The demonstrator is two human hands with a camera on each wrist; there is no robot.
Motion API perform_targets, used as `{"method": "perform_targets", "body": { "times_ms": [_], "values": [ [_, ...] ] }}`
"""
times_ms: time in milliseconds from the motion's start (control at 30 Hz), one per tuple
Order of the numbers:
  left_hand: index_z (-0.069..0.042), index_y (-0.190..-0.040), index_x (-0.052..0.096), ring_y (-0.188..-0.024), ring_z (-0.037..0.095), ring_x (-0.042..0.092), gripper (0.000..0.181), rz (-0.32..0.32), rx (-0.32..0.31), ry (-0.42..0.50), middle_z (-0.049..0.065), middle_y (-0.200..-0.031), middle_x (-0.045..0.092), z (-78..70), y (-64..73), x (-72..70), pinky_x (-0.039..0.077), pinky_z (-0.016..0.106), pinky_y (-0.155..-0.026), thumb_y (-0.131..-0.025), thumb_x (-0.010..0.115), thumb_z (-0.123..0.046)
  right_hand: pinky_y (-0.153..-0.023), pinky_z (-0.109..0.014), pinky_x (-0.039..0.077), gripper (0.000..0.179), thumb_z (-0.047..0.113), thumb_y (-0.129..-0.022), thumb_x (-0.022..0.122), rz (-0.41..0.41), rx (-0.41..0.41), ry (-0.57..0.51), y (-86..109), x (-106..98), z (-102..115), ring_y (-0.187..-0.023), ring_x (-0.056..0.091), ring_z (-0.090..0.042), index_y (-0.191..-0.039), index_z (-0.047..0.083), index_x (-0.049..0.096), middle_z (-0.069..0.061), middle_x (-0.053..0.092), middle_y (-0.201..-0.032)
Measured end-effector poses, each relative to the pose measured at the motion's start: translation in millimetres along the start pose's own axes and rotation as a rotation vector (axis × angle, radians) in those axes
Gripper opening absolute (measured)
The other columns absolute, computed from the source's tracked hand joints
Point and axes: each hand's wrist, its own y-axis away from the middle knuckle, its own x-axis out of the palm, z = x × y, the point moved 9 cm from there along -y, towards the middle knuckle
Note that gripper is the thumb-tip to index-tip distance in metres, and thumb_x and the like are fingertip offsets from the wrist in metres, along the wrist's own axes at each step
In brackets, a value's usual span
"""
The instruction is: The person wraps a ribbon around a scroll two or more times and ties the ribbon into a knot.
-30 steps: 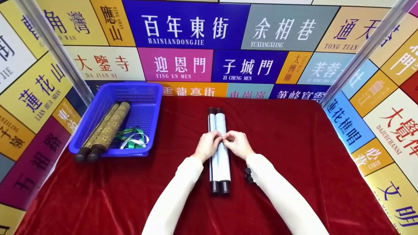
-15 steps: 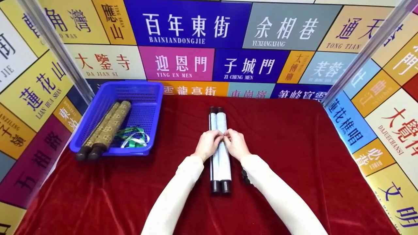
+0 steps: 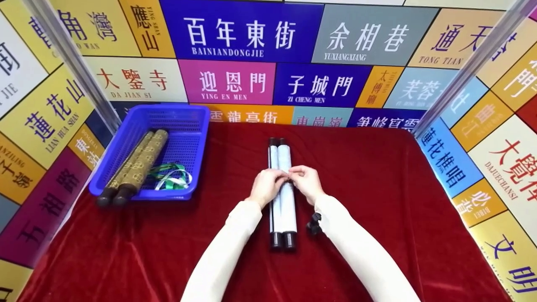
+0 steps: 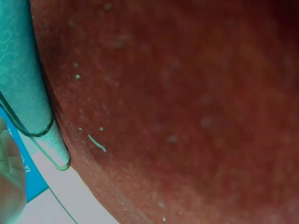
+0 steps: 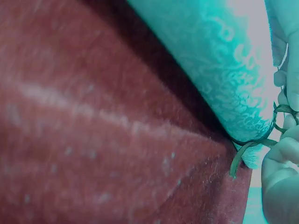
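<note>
Scroll (image 3: 282, 188), pale and rolled with dark knobs at each end, lies lengthwise on the red velvet cloth (image 3: 377, 201), and both hands meet over its middle. The left hand (image 3: 267, 185) and right hand (image 3: 305, 181) each have their fingertips curled in and pinched on a thin dark-green ribbon (image 5: 252, 143) that circles the roll; the right wrist view shows the ribbon looping round the patterned paper with a loose tail hanging just below the fingers (image 5: 285, 158). In the left wrist view the same band (image 4: 28, 126) hugs the roll near its edge.

To do this tying well, I judge that the pinches should stay close together directly above the roll, so the band keeps snug and does not slide toward either knob. Tension ought to be even on both sides; a harder pull from one hand would likely roll the scroll across the velvet. The tail looks short, so the grip wants to be near its tip.

Well off beyond the left hand sits a blue basket (image 3: 191, 126) holding a brown patterned scroll (image 3: 138, 165) and green and white ribbons (image 3: 172, 178). Printed sign panels (image 3: 235, 37) wall the space.
</note>
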Motion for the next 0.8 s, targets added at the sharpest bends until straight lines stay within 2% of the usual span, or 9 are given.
{"method": "perform_targets", "body": {
  "times_ms": [133,300,533,667,800],
  "values": [
    [-0.018,-0.099,0.080,-0.098,0.021,0.071,0.013,0.018,-0.035,-0.047,-0.001,-0.100,0.078,2.9,1.9,1.4,0.056,0.038,-0.087,-0.093,0.070,-0.022,-0.053,-0.018,0.035,0.026,-0.001,-0.086,0.065,-0.027,0.060,-0.028,-1.1,-2,-6,-0.060,0.052,-0.006,-0.111,-0.007,0.062,0.009,0.067,-0.070],
    [-0.019,-0.096,0.080,-0.094,0.022,0.072,0.011,0.041,-0.067,-0.080,-0.003,-0.096,0.078,3.7,1.7,1.4,0.057,0.040,-0.083,-0.092,0.071,-0.021,-0.062,-0.020,0.038,0.025,-0.004,-0.080,0.067,-0.122,0.111,-0.049,-1.0,-5,-12,-0.065,0.053,-0.007,-0.104,-0.006,0.063,0.009,0.067,-0.067],
    [-0.018,-0.094,0.079,-0.091,0.025,0.073,0.010,0.070,-0.097,-0.095,-0.001,-0.093,0.078,3.6,-1.0,0.3,0.058,0.042,-0.079,-0.092,0.070,-0.020,-0.076,-0.024,0.045,0.020,-0.003,-0.076,0.067,-0.245,0.144,0.008,5.5,-7,-8,-0.081,0.057,-0.014,-0.096,-0.004,0.068,-0.004,0.070,-0.082],
    [-0.019,-0.096,0.079,-0.092,0.026,0.073,0.011,0.087,-0.106,-0.086,-0.001,-0.094,0.078,4.2,-1.7,2.5,0.058,0.042,-0.081,-0.093,0.069,-0.021,-0.075,-0.024,0.045,0.016,-0.002,-0.075,0.065,-0.266,0.146,0.021,4.8,-8,-7,-0.082,0.057,-0.015,-0.090,-0.001,0.070,-0.001,0.066,-0.081],
    [-0.019,-0.095,0.079,-0.091,0.026,0.074,0.011,0.076,-0.098,-0.093,-0.003,-0.093,0.078,4.6,-1.8,0.8,0.058,0.042,-0.079,-0.092,0.069,-0.020,-0.074,-0.024,0.044,0.011,0.000,-0.076,0.063,-0.261,0.137,0.044,2.8,-8,-6,-0.082,0.057,-0.016,-0.084,0.005,0.070,-0.001,0.065,-0.080]
  ]
}}
